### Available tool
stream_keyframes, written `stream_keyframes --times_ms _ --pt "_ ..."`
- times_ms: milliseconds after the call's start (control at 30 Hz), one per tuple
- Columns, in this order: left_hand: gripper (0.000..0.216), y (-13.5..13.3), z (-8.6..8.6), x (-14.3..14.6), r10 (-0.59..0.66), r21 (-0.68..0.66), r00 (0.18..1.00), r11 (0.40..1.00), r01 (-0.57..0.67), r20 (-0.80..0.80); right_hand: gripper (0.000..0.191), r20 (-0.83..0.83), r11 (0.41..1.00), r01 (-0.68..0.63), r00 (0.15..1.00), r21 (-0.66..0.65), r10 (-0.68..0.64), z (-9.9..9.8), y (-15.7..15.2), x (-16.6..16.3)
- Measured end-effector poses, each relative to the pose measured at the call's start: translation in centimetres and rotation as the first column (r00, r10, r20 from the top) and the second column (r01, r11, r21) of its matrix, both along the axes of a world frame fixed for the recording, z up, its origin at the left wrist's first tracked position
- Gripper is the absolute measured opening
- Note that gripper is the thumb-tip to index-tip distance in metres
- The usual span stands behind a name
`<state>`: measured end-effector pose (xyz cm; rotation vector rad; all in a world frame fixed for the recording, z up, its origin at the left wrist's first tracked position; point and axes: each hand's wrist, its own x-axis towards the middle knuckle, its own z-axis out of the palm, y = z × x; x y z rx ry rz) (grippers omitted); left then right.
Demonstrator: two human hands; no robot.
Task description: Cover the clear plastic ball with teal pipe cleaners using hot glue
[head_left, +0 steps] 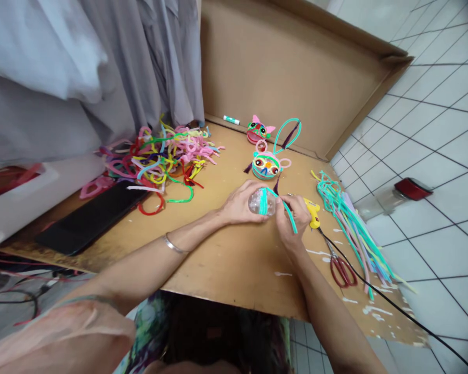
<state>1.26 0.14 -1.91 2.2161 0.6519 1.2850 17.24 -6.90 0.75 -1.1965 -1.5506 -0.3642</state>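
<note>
My left hand is closed around a small clear plastic ball, keeping it just over the table. Bands of turquoise pipe cleaner run across the ball's middle. The loose length of that pipe cleaner reaches over to my right hand, whose fingers pinch it, and its tip hangs down past them. Just behind the right hand, a yellow glue gun is partly hidden by the fingers. Beyond the ball sits a finished-looking animal-face ornament with a turquoise loop and dark tassels.
A second, red ornament and a glue stick lie near the cardboard wall. Left are tangled pipe cleaners and a black phone-like slab. Right are straight pipe cleaners, red-handled scissors, a cord and a red-lidded jar.
</note>
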Motion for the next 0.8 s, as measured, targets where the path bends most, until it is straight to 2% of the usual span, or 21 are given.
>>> stream_keyframes --times_ms 267,533,800 --pt "0.077 0.44 -0.44 0.0 -0.02 -0.001 1.0 1.0 0.02 0.013 0.012 -0.165 0.983 -0.144 0.978 -0.115 0.124 -0.4 -0.05 -0.58" --pt "0.079 0.47 -0.24 -0.17 -0.035 -0.026 0.999 0.999 0.035 0.006 0.011 -0.292 0.973 -0.182 0.947 -0.139 0.136 -0.64 0.06 -0.91" --pt "0.078 0.31 0.07 -0.13 -0.069 -0.028 0.998 0.997 0.069 -0.013 0.012 -0.317 0.968 -0.201 0.937 -0.149 0.146 -0.52 -0.06 -1.07"
